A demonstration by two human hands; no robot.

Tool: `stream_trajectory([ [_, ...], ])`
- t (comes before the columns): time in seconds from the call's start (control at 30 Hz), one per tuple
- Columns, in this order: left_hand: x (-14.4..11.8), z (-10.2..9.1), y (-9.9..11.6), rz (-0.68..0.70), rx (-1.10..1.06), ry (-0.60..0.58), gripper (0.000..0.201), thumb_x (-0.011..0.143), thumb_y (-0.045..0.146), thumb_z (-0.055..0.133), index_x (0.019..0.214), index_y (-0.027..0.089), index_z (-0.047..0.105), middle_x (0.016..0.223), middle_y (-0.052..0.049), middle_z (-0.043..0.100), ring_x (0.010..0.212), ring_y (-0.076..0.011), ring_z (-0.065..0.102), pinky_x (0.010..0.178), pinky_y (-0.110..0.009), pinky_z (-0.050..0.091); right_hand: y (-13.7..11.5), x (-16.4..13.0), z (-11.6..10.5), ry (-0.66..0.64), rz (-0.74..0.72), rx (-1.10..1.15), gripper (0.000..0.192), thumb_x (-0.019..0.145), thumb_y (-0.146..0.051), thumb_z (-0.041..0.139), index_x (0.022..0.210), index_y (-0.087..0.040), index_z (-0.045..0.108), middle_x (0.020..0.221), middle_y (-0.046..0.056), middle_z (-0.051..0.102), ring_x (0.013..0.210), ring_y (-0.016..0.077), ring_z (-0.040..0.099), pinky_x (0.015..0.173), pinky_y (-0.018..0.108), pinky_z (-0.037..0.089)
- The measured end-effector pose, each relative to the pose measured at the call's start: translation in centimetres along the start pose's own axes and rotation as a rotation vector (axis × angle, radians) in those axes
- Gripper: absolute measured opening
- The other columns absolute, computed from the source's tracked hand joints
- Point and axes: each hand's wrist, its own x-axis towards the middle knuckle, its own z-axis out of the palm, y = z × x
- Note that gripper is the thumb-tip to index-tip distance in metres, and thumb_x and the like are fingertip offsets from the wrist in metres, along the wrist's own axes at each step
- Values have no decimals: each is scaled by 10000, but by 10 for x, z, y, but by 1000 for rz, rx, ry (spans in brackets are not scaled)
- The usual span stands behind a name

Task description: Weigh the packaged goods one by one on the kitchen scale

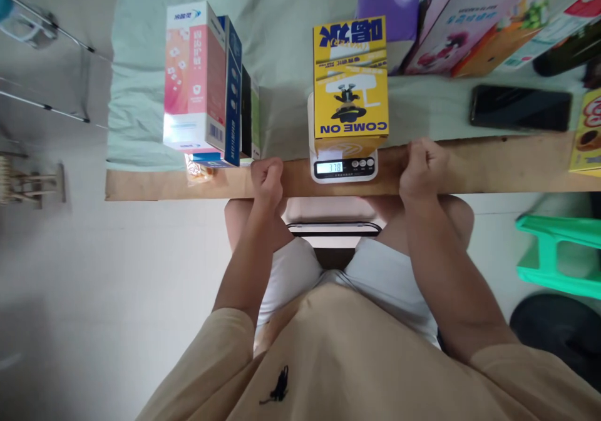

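Resting on the table edge: both hands lie as closed fists on the bare wooden strip, holding nothing, one to each side of the scale.
Left hand [267,177]: fingers curled into the palm, knuckles on the wood, just left of the scale and below the standing cartons.
Right hand [422,167]: fingers likewise curled shut, empty, touching the wood just right of the scale; its thumb side is near the yellow box's lower corner.
Yellow box [350,83]: stands upright on the kitchen scale [344,167], between the two fists and just beyond them; its long axis runs away from the person, its print upside down to the camera.
Nearer hand: the right fist sits slightly closer to the box than the left.
Scale display: lit, digits too blurred to read surely.
Left group: a pink-and-white carton [192,77] with a blue carton [232,92] and darker ones pressed beside it, well apart from the box.
Right side: a black phone [520,108] flat on the green cloth [282,39]; purple and coloured packages [451,20] behind.
Obstruction: nothing stands between either fist and the box.
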Motion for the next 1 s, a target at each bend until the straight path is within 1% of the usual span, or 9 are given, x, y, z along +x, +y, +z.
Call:
stream_trajectory([
  [0.13,9,0,-2,61,46,-98,579,832,473,600,516,194,204,561,28,157,576,-75,157,612,-294,108,-1,1,1,1,-19,-21,453,919,-360,490,569,-213,243,550,-35,211,540,86,219,549,287,148],
  [0.43,9,3,-1,111,53,-166,642,847,551,612,494,189,216,530,31,161,548,-71,166,590,-307,131,-3,2,3,16,-37,-52,560,936,-491,532,548,-214,238,523,-33,219,531,88,205,540,294,144],
  [0.57,7,6,4,118,58,-143,690,853,626,609,505,182,212,524,32,180,548,-69,165,582,-308,121,0,1,2,22,-61,-33,588,911,-584,540,566,-215,239,539,-35,215,528,89,215,541,291,158],
  [0.7,4,9,9,141,60,-78,681,902,659,547,541,184,219,543,32,198,558,-78,181,568,-301,155,3,-3,-1,36,-91,-14,480,923,-548,511,610,-213,370,554,-33,300,538,97,281,545,285,215],
  [0.8,-1,11,15,231,76,-27,611,936,664,503,584,181,377,576,19,337,587,-93,315,578,-284,266,-4,-8,0,95,-144,11,365,928,-473,510,683,-205,476,599,-24,382,568,104,355,574,281,306],
  [0.87,-5,15,22,343,80,-25,496,948,631,514,745,182,565,731,-14,524,729,-121,488,696,-284,413,-14,-12,4,131,-194,55,277,926,-442,525,790,-203,552,702,-5,478,645,113,462,648,288,410],
  [0.9,-7,18,27,395,74,-36,440,953,613,518,886,194,633,876,-40,602,857,-145,559,797,-302,467,-21,-13,8,127,-215,84,243,927,-437,530,871,-208,586,786,9,534,723,124,531,718,302,466],
  [0.93,-9,23,33,431,63,-55,420,959,602,515,1043,216,657,1053,-65,638,1015,-174,594,912,-331,492,-28,-15,12,101,-228,114,233,928,-437,532,967,-220,608,898,24,586,833,141,594,811,326,510],
  [1.0,-12,35,45,449,27,-114,483,966,619,487,1299,286,592,1374,-77,576,1322,-230,540,1118,-398,461,-43,-16,23,1,-235,184,304,930,-448,532,1166,-269,602,1163,41,625,1106,178,639,1022,379,527],
])
